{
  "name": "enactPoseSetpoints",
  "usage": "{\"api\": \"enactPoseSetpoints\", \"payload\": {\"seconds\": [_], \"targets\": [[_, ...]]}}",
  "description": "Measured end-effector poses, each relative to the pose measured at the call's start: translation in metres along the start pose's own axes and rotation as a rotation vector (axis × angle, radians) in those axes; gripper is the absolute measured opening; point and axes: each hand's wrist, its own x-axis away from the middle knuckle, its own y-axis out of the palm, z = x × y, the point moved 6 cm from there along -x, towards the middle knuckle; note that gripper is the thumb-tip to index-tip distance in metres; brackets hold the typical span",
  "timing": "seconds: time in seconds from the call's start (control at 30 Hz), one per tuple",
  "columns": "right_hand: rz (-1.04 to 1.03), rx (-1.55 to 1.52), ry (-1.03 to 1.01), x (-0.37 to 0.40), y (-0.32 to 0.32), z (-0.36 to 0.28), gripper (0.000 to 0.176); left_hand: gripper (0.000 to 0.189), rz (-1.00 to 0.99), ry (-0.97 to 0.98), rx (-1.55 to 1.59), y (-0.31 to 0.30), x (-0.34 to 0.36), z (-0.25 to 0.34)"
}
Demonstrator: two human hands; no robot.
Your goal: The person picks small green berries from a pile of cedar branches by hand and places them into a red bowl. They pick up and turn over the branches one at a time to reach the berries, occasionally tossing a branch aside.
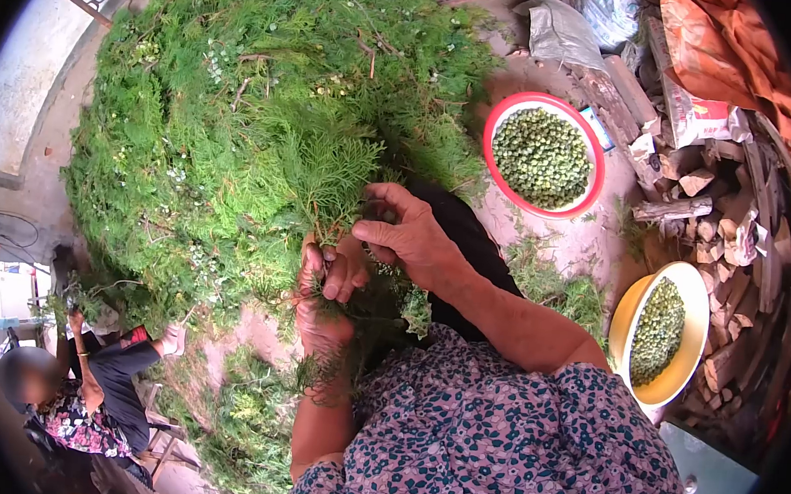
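My left hand [326, 283] is wrapped round the stem of a feathery green conifer sprig [331, 177], which points up and away from me. Just right of it, my right hand [415, 235] has thumb and forefinger curled together beside the sprig's lower part. Whatever lies between those fingertips is too small to make out. Loose greenery hangs below my left wrist, near my lap. Beyond both hands spreads a large heap of cut conifer branches [181, 137] with small pale cones among the leaves.
Small green cones fill a red-rimmed basin [492, 166] and a yellow basin [625, 335] to the right. Stacked firewood [708, 234] and an orange sheet [736, 51] line the right side. Another person [91, 400] sits at lower left, handling a branch. More cut greenery [252, 412] lies nearby.
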Motion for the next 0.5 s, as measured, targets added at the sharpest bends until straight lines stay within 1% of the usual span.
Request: {"api": "enactPoseSetpoints", "payload": {"seconds": [0.07, 0.1, 0.17, 0.23, 0.27, 0.3, 0.37, 0.47, 0.5], "targets": [[-0.165, 0.044, 0.022, -0.004, 0.002, 0.002, 0.037, 0.025, 0.02, -0.012, 0.0, -0.002, 0.001, -0.001], [-0.165, 0.044, 0.023, -0.004, 0.003, 0.002, 0.037, 0.025, 0.009, -0.004, -0.014, -0.002, 0.001, -0.001], [-0.162, 0.087, -0.044, -0.003, 0.004, -0.003, 0.034, 0.025, -0.001, 0.007, -0.029, -0.001, 0.001, -0.001], [-0.174, 0.105, -0.058, 0.002, 0.01, -0.012, 0.031, 0.025, -0.068, 0.03, -0.025, 0.004, 0.001, -0.002], [-0.184, 0.124, -0.072, 0.005, 0.012, -0.016, 0.029, 0.025, -0.068, 0.03, -0.026, 0.005, 0.001, -0.003], [-0.182, 0.124, -0.072, 0.004, 0.011, -0.014, 0.029, 0.026, -0.033, 0.033, -0.047, 0.003, 0.002, -0.003], [-0.085, 0.48, -0.293, 0.0, 0.004, -0.018, 0.025, 0.027, 0.001, 0.035, -0.068, 0.001, 0.002, -0.003], [-0.025, 0.545, -0.309, -0.002, -0.004, -0.012, 0.021, 0.025, 0.016, -0.001, -0.035, -0.003, 0.002, -0.003], [-0.025, 0.545, -0.309, -0.002, -0.005, -0.013, 0.021, 0.025, 0.079, -0.005, -0.094, -0.007, 0.004, -0.003]]}}
